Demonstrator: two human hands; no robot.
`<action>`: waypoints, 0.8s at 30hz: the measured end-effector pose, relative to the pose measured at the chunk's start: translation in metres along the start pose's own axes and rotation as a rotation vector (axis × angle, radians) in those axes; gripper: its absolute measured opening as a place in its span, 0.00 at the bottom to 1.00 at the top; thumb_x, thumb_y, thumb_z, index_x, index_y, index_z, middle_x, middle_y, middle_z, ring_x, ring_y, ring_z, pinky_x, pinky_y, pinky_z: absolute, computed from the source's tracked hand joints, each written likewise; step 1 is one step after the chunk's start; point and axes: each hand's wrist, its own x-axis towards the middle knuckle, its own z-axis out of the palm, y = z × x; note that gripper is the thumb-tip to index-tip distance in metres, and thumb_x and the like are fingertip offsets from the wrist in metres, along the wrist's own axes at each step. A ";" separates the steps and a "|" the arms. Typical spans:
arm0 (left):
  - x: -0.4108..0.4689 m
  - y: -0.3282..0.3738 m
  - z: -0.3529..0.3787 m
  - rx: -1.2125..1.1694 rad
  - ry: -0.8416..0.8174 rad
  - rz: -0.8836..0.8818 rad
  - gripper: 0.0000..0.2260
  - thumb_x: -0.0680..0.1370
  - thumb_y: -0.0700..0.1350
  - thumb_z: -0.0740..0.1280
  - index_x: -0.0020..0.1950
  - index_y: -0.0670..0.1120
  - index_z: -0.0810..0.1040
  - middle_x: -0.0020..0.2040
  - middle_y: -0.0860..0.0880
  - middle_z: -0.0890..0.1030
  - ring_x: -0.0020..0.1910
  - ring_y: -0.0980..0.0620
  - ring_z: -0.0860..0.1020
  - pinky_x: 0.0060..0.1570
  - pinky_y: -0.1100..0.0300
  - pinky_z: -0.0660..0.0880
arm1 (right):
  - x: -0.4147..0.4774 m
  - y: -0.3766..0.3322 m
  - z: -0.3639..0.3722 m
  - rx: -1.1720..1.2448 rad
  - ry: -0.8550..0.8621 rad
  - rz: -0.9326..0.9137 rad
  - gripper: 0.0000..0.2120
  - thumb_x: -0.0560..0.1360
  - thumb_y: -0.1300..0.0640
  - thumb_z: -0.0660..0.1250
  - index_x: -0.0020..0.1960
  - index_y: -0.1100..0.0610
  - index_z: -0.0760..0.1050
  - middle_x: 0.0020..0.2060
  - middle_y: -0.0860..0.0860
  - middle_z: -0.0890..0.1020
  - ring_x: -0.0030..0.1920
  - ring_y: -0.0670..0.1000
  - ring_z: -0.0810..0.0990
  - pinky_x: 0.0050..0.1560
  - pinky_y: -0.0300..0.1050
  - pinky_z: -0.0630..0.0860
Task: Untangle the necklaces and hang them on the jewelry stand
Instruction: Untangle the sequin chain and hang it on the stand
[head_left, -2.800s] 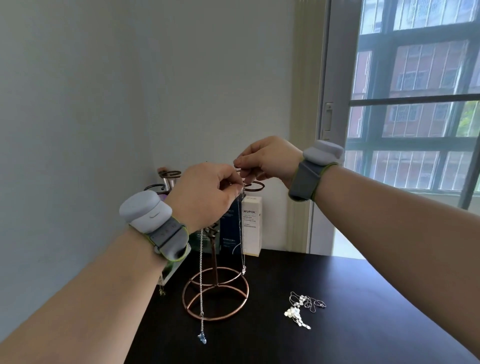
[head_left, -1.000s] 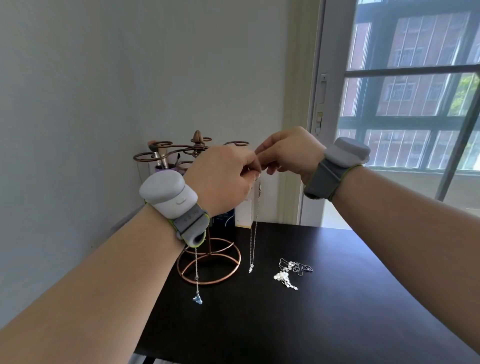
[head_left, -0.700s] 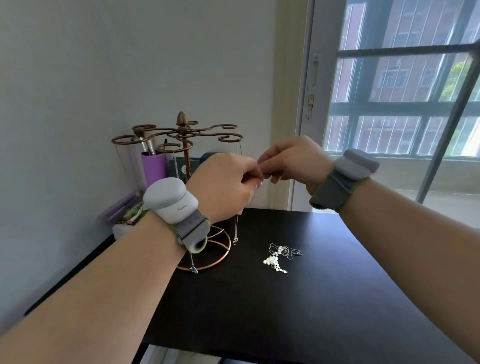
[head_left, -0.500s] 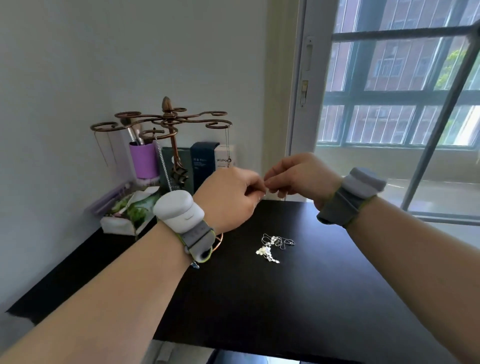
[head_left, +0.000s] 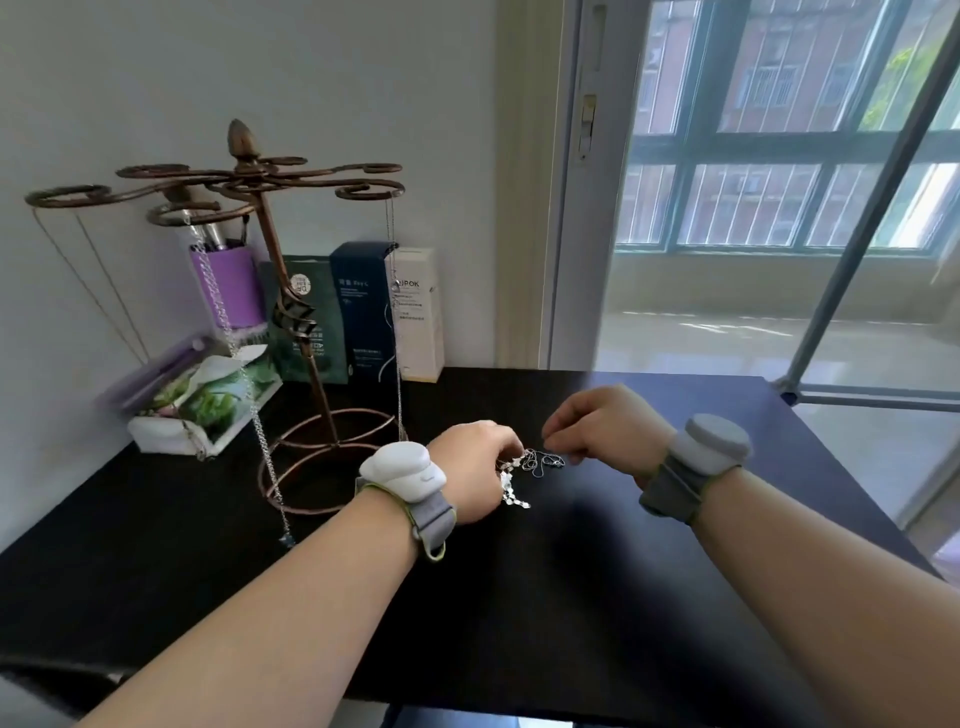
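A small tangle of thin silver necklaces (head_left: 540, 461) with a white beaded piece (head_left: 513, 494) lies on the black table (head_left: 597, 623). My left hand (head_left: 475, 470) rests at the tangle's left edge with its fingertips curled onto it; whether they pinch it is hidden. My right hand (head_left: 605, 431) hovers at the right edge, fingers loosely bent, holding nothing. The copper jewelry stand (head_left: 260, 179) stands behind and to the left. A silver chain with a blue pendant (head_left: 244, 374), a fine chain (head_left: 398, 364) and a thin gold chain (head_left: 85, 280) hang from its arms.
Behind the stand are a purple cup (head_left: 228, 286), three upright boxes (head_left: 363, 312) and a white tissue pack (head_left: 197, 405) against the wall. A window frame (head_left: 576, 208) rises at the right. The table's right edge lies past my right wrist.
Both hands have let go of the fine chain, which now hangs on the stand's right arm. They have dropped to the tangle on the table, and my view has tilted down.
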 end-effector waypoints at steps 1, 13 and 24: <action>0.004 -0.003 0.005 0.008 -0.014 -0.003 0.17 0.75 0.39 0.64 0.62 0.51 0.75 0.60 0.53 0.77 0.60 0.52 0.74 0.58 0.61 0.69 | 0.003 0.004 0.000 -0.004 -0.007 0.006 0.05 0.66 0.66 0.73 0.36 0.57 0.82 0.31 0.53 0.82 0.29 0.49 0.77 0.40 0.42 0.78; 0.029 -0.019 0.022 -0.077 0.039 -0.027 0.11 0.74 0.44 0.67 0.56 0.51 0.78 0.48 0.54 0.76 0.52 0.53 0.74 0.55 0.57 0.71 | 0.016 0.028 0.011 0.111 0.026 0.041 0.04 0.66 0.62 0.74 0.37 0.55 0.82 0.27 0.47 0.80 0.25 0.43 0.75 0.33 0.37 0.73; 0.039 -0.005 0.022 -0.729 0.191 -0.116 0.04 0.71 0.39 0.73 0.43 0.47 0.81 0.39 0.49 0.83 0.37 0.55 0.80 0.42 0.64 0.77 | 0.017 0.053 0.012 0.372 0.121 -0.021 0.05 0.66 0.64 0.74 0.37 0.55 0.82 0.30 0.51 0.83 0.32 0.50 0.78 0.42 0.44 0.79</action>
